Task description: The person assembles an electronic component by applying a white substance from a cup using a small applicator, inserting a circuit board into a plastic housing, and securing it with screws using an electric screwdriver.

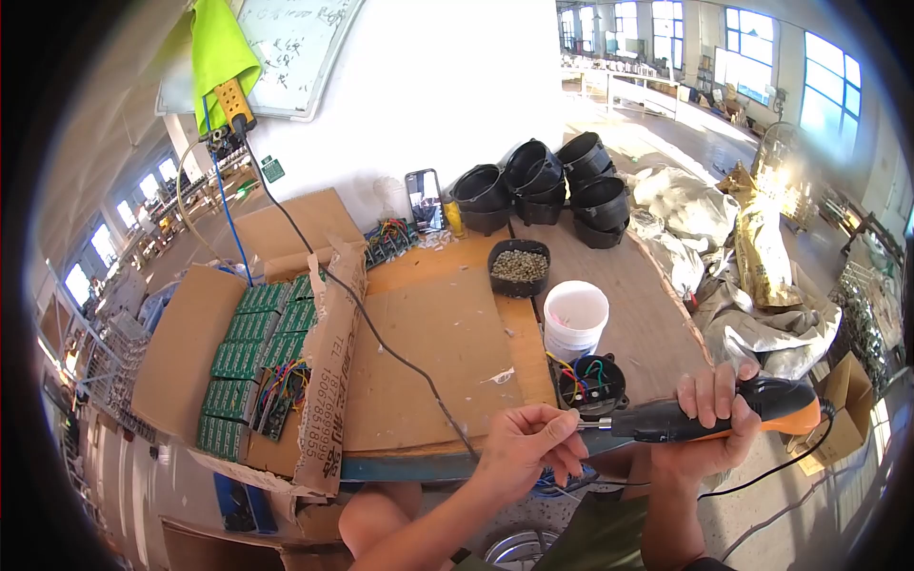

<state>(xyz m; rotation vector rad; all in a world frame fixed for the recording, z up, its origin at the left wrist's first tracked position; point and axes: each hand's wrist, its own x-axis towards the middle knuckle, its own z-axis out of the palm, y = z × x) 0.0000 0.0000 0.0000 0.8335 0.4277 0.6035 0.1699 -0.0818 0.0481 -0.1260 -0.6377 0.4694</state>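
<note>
In my right hand (712, 411) lies a black and orange electric screwdriver (647, 422), its bit pointing left. My left hand (533, 443) is closed in a pinch at the tip of that bit. Whatever sits between its thumb and forefinger is too small and hidden to make out. Just beyond the bit, on the table's near edge, stands a round black housing (614, 373) with red, yellow, blue and green wires inside. A white plastic tub (576, 319) stands behind it, and a black dish (519, 287) of small brass-coloured parts is farther back.
At the left, an open carton (328, 381) holds green boxes and a wired board. A black cable (367, 314) crosses the cardboard-covered tabletop (428, 371). Several black housings (538, 181) are stacked at the back, near a phone (425, 202). Pale sacks (685, 209) lie to the right.
</note>
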